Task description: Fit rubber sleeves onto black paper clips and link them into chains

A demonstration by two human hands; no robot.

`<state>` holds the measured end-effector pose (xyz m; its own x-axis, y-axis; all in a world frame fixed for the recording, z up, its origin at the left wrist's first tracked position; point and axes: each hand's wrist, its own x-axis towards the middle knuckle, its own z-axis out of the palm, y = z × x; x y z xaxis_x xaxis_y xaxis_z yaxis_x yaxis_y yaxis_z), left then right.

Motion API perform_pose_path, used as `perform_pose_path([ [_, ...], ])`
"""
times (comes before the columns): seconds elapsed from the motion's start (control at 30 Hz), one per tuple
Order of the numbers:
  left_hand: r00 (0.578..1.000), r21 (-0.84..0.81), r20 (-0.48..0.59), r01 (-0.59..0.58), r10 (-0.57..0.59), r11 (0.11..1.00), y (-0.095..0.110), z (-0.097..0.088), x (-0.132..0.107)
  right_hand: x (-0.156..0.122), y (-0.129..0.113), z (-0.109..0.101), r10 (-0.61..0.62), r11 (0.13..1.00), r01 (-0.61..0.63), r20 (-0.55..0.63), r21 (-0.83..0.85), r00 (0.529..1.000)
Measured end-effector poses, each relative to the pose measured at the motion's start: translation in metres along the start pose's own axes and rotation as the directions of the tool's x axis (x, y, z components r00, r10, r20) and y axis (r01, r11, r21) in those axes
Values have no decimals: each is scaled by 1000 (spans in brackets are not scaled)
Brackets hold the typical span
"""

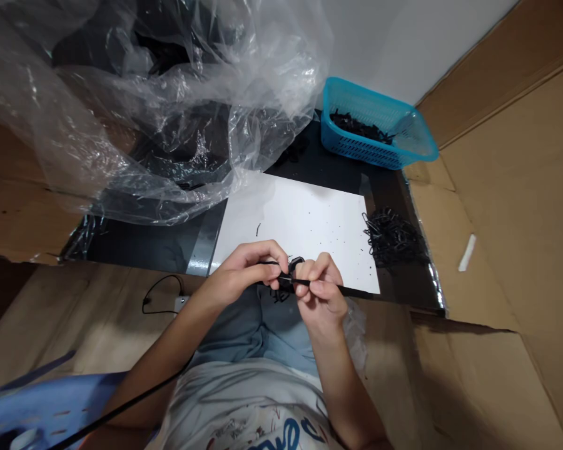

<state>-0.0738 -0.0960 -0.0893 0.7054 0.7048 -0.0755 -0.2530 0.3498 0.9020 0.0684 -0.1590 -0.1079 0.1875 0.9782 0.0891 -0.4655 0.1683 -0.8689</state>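
Note:
Close together over the near edge of the white sheet (295, 212), both hands are closed on small black pieces. My left hand (248, 269) pinches a small black part (285, 282) between thumb and fingers. In my right hand (321, 287), thumb and forefinger grip a slim black piece (302, 282) that points left and meets that part. A black loop (297, 261) shows just above the fingertips. Whether it joins the held part I cannot tell. Several black bits (281, 296) are visible below the hands, against my lap. Fingers cover much of what is held.
A pile of black loop-shaped pieces (394, 237) lies right of the sheet on the black tabletop (136, 247). Behind it stands a blue basket (380, 153) holding black pieces. Clear plastic wrapping (192, 112) covers the back left. Cardboard (511, 187) walls the right side.

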Motion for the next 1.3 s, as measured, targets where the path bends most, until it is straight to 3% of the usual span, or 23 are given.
perform_pose_path([
  [0.27,1000,-33,1,-5,5,999,-1,0,0,0,-1,8,88,993,-89,16,82,996],
  [0.63,999,5,3,-37,37,999,-1,1,-1,-4,-17,-10,-77,996,78,26,-31,997],
  [0.77,998,-13,-24,-53,52,999,-4,1,0,-11,-24,-18,-175,960,181,46,-214,983],
  [0.87,995,-26,-67,-70,69,997,-7,0,0,-13,-31,-24,-310,828,341,142,-445,940],
  [0.97,974,75,-175,-132,143,988,-6,5,0,-11,-37,-29,-393,587,472,278,-658,877],
  [1.03,935,221,-258,-187,242,957,-4,11,1,-8,-40,-32,-397,409,510,355,-756,846],
  [1.1,887,400,-287,-233,362,886,-2,19,4,-6,-42,-33,-378,258,515,406,-817,832],
  [1.17,866,572,-214,-263,451,777,-2,27,11,-4,-43,-33,-351,136,521,451,-843,821],
  [1.23,878,716,-110,-255,466,650,-2,31,20,-3,-44,-33,-336,41,545,502,-837,797],
  [1.3,897,816,-93,-180,433,549,-1,31,30,-2,-45,-34,-334,-14,571,542,-821,771],
])
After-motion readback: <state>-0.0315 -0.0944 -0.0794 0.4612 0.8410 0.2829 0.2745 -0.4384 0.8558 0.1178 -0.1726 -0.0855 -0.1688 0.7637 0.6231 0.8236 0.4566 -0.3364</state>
